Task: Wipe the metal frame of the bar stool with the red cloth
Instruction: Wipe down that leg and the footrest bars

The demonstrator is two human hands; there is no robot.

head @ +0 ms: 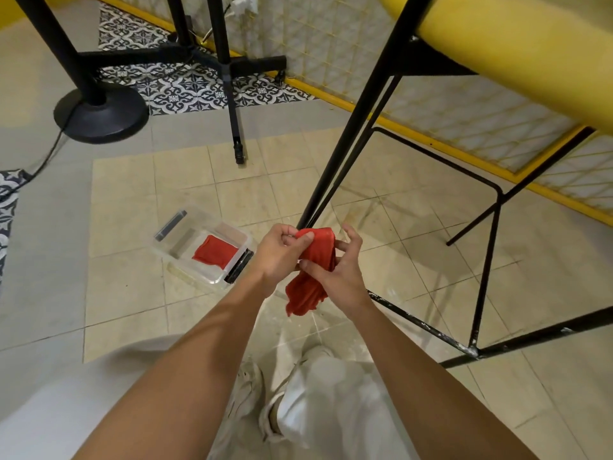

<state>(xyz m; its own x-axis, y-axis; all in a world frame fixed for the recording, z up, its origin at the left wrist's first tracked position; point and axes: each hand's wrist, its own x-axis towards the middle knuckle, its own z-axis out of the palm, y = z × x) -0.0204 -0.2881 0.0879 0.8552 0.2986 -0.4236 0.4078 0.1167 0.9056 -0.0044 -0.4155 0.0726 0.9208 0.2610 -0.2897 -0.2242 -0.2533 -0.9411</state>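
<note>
Both hands, left hand and right hand, pinch the bunched red cloth near the stool's leg; its loose tail could slip free mid-wipe.

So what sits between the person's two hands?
A bunched red cloth, gripped by the left hand and the right hand; the head view shows it.

you see soft, even indoor light, faint shadows, slight blur throughout, and wide-angle bending at the edges.
</note>
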